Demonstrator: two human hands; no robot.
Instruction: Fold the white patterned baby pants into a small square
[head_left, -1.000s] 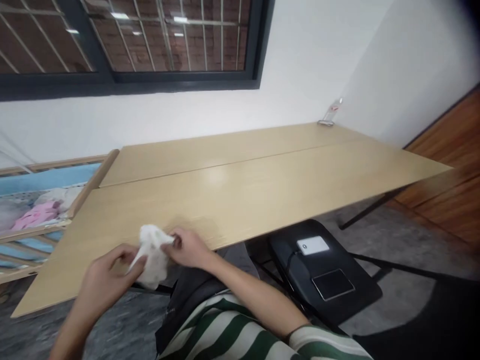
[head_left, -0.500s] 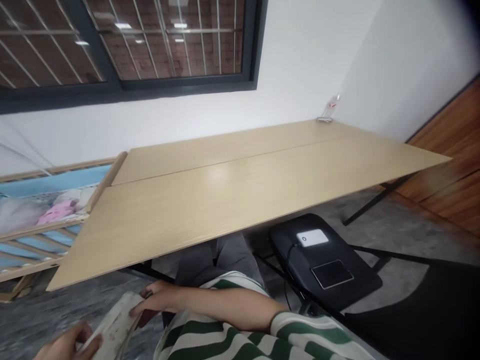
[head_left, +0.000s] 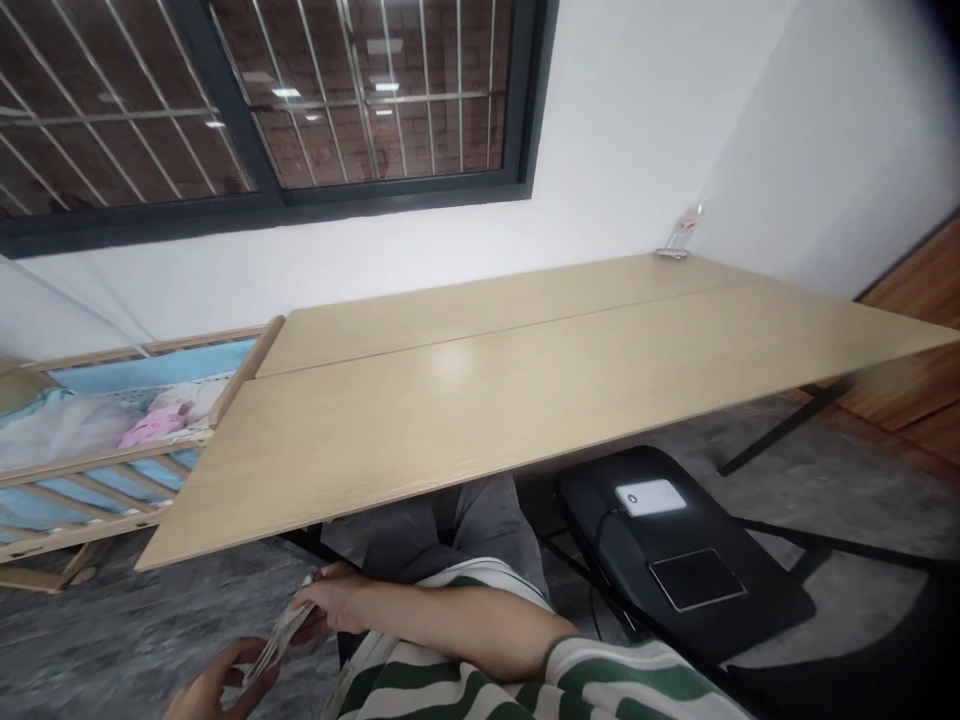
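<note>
**Folded cloth [head_left: 280, 638] held off the surface [head_left: 450, 410]**

I see it over the gray floor [head_left: 127, 635], upper end gripped by the right hand [head_left: 330, 598], lower end pinched by the left hand [head_left: 225, 685]. Folding into thin layers looks done; what remains I can't judge. The frame cuts the left hand short, the cloth's inner layers are hidden, and the far bottle [head_left: 684, 232] is blurred.

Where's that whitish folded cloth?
In the head view, the folded cloth is near the bottom, left of centre, between the left hand and right hand, lower in the picture than the table's near edge.
</note>
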